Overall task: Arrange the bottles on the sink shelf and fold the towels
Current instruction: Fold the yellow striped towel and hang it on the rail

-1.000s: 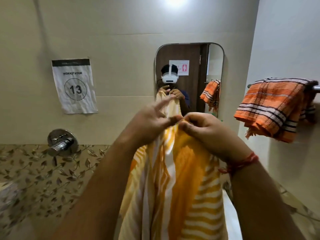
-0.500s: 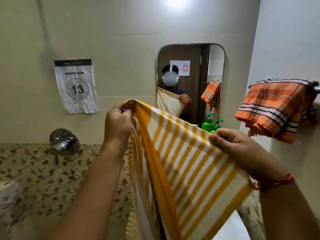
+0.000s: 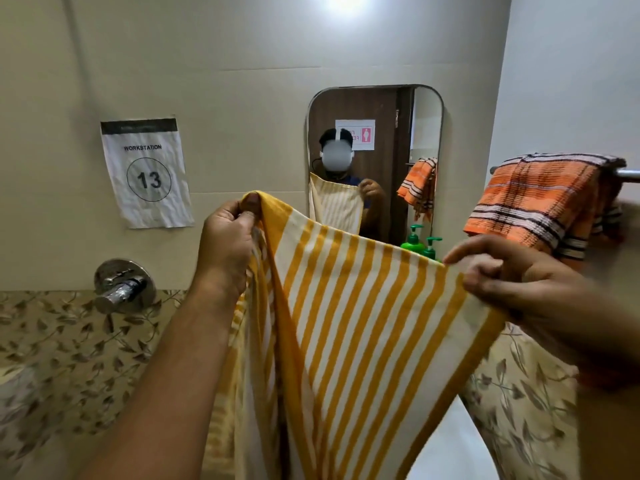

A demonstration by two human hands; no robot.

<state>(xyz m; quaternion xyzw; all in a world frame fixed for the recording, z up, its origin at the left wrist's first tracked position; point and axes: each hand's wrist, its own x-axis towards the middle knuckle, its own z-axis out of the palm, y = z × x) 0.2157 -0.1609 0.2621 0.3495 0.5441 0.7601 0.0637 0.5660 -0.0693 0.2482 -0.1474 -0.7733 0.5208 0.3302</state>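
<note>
I hold a yellow and white striped towel up in front of me, spread between both hands. My left hand pinches its upper left corner, and my right hand pinches the upper right corner. The cloth hangs down and hides the sink and its shelf. Just over the towel's top edge show the pump heads of two green bottles, one of which may be a reflection. An orange checked towel hangs on the rail on the right wall.
A mirror on the back wall reflects me with the towel. A chrome tap valve sticks out of the wall at the left, below a paper sign reading workstation 13. Leaf-patterned tiles cover the lower wall.
My hands, which were together at the towel's top, have drawn apart and spread the towel wide. The green bottles have come into view.
</note>
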